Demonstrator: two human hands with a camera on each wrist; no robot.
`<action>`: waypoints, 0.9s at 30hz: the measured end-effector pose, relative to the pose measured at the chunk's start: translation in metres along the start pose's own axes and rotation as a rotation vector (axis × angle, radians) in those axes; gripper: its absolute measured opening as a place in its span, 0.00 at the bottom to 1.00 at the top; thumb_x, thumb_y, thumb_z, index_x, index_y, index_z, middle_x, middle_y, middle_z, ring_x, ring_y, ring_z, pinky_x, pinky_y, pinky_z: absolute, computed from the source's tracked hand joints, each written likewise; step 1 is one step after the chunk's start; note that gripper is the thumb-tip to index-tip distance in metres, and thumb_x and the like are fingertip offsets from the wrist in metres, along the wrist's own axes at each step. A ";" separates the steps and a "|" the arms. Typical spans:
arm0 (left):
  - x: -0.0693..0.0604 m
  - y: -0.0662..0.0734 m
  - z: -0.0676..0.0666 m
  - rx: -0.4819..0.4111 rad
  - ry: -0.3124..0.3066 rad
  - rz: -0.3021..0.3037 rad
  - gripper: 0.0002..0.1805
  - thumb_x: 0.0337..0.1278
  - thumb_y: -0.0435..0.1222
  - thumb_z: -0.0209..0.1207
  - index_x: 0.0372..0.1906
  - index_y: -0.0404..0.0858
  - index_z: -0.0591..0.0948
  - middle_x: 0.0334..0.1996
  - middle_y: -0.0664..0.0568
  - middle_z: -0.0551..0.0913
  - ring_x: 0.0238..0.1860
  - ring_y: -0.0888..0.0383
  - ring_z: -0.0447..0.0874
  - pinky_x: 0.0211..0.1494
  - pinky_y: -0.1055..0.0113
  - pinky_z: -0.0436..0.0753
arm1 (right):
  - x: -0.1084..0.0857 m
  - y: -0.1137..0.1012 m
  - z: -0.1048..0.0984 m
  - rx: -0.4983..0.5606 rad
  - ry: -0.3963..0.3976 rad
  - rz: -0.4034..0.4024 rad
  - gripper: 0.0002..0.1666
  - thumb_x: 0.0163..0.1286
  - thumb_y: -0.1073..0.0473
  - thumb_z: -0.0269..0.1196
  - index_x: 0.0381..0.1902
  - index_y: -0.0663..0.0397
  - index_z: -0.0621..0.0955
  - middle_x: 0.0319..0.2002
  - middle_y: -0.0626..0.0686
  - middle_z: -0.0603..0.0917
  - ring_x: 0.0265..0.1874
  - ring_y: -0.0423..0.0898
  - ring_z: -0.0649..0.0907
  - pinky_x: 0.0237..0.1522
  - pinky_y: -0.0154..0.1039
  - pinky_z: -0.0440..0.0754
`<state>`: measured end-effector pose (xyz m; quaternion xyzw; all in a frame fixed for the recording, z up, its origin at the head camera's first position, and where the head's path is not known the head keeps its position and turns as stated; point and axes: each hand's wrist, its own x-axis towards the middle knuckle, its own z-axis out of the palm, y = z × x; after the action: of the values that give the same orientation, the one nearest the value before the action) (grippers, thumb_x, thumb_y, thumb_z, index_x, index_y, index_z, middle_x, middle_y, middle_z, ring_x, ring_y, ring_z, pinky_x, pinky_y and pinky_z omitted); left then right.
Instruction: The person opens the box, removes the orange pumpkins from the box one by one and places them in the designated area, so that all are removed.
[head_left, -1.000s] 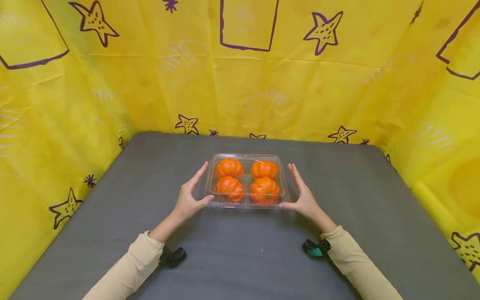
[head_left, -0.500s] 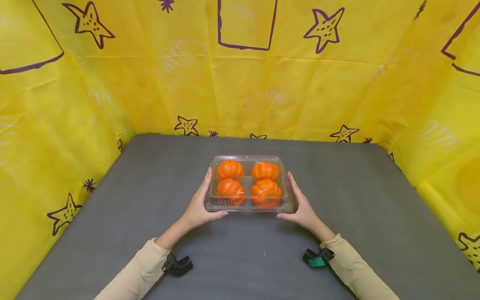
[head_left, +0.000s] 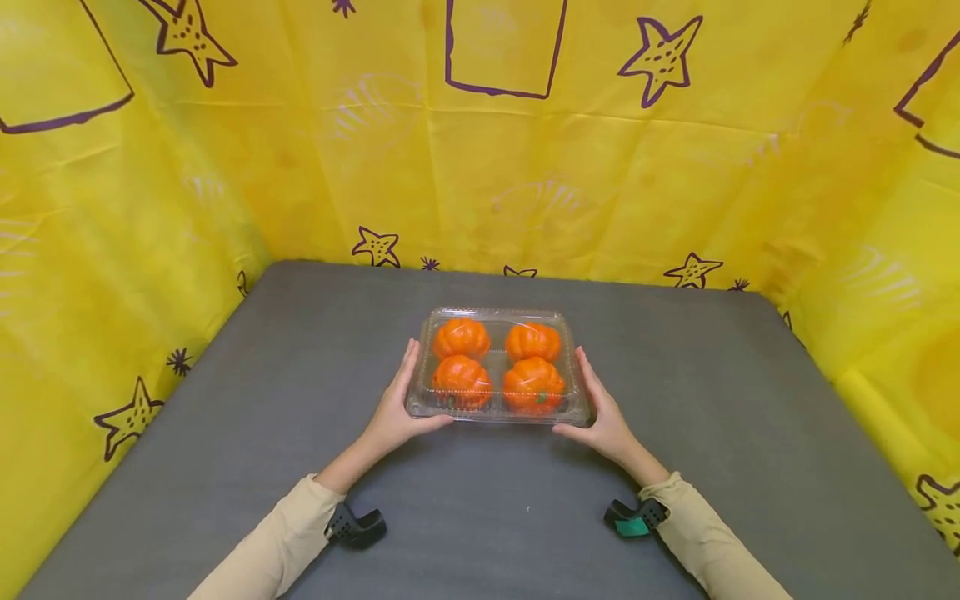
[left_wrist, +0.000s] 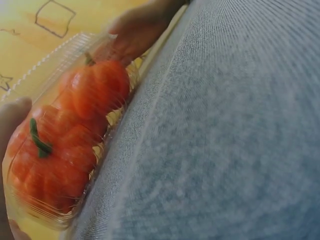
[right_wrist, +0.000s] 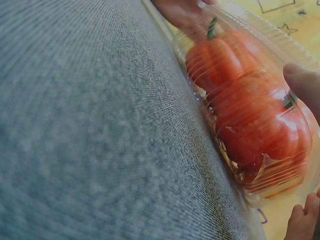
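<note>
Between the two hands is a clear plastic container (head_left: 498, 415) with its lid down, holding several orange pumpkins (head_left: 534, 385) with green stems. My left hand (head_left: 392, 418) grips its left side, fingers along the wall and thumb at the near edge. On the opposite side, my right hand (head_left: 607, 425) holds it the same way. The left wrist view shows pumpkins (left_wrist: 52, 165) through the ribbed plastic, and the right wrist view shows a thumb (right_wrist: 304, 87) against the container. Whether the base touches the table cannot be told.
A dark grey table (head_left: 480, 517) lies under the container and arms. Yellow patterned cloth (head_left: 495, 167) rises behind the table and along its left and right sides. Black bands (head_left: 358, 527) are worn at both wrists.
Both hands have closed in from beside the container and now grip its sides. The container has shifted slightly toward the person since the earliest frame.
</note>
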<state>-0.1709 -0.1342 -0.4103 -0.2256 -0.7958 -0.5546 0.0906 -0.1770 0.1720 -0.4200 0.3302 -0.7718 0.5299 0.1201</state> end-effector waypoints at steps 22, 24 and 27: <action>-0.001 -0.009 0.003 -0.065 -0.021 0.062 0.50 0.33 0.21 0.64 0.64 0.19 0.46 0.63 0.28 0.49 0.63 0.37 0.50 0.62 0.69 0.51 | 0.001 0.008 -0.003 0.032 -0.010 -0.016 0.63 0.29 0.83 0.70 0.62 0.81 0.47 0.63 0.75 0.44 0.61 0.68 0.47 0.61 0.27 0.47; -0.002 -0.009 0.002 -0.064 -0.031 0.090 0.49 0.34 0.21 0.63 0.63 0.18 0.46 0.63 0.26 0.49 0.62 0.35 0.49 0.61 0.75 0.51 | 0.001 0.008 -0.002 0.037 -0.014 -0.011 0.63 0.30 0.82 0.70 0.62 0.81 0.47 0.62 0.76 0.43 0.61 0.68 0.46 0.61 0.27 0.47; -0.001 -0.010 0.000 -0.057 -0.049 0.140 0.47 0.34 0.20 0.61 0.61 0.15 0.46 0.62 0.23 0.47 0.61 0.31 0.48 0.61 0.77 0.50 | 0.001 0.007 0.000 0.027 -0.003 0.003 0.63 0.30 0.82 0.71 0.62 0.81 0.46 0.62 0.76 0.43 0.61 0.68 0.46 0.61 0.27 0.47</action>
<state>-0.1746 -0.1378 -0.4194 -0.2966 -0.7639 -0.5638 0.1032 -0.1828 0.1734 -0.4246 0.3315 -0.7652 0.5401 0.1135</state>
